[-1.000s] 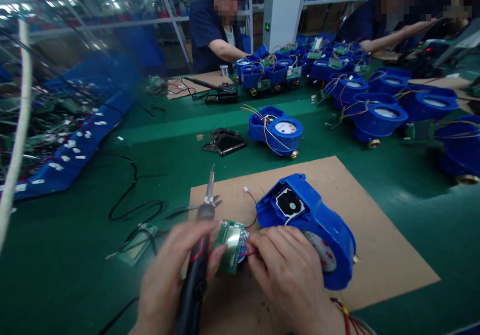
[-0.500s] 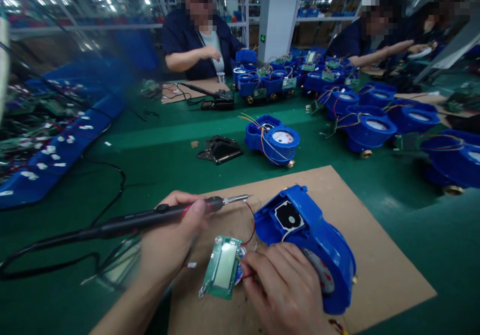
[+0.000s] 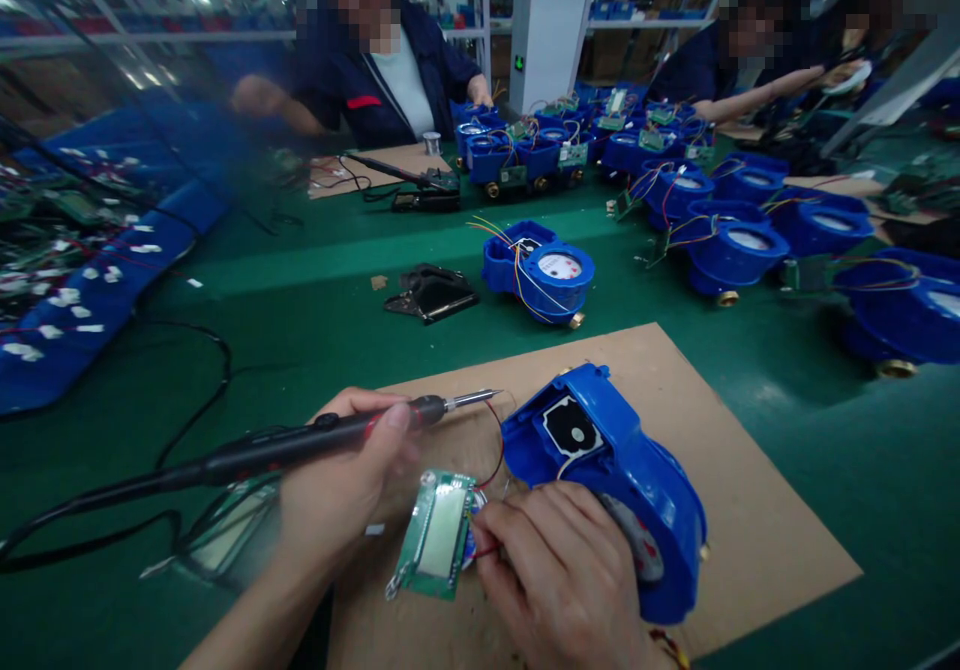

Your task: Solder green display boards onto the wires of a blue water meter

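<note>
Left hand [image 3: 349,470] grips iron [image 3: 300,446], tip near meter [image 3: 649,470]. Right hand [image 3: 559,560] pinches wires [image 3: 487,552] at board [image 3: 441,535] edge, beside same meter.

Green bench [image 3: 307,285], cardboard sheet [image 3: 735,540] on top.
A blue meter [image 3: 671,510] rests on the sheet; beyond it, a wired unit [image 3: 562,295] and a black object [image 3: 435,295].
</note>
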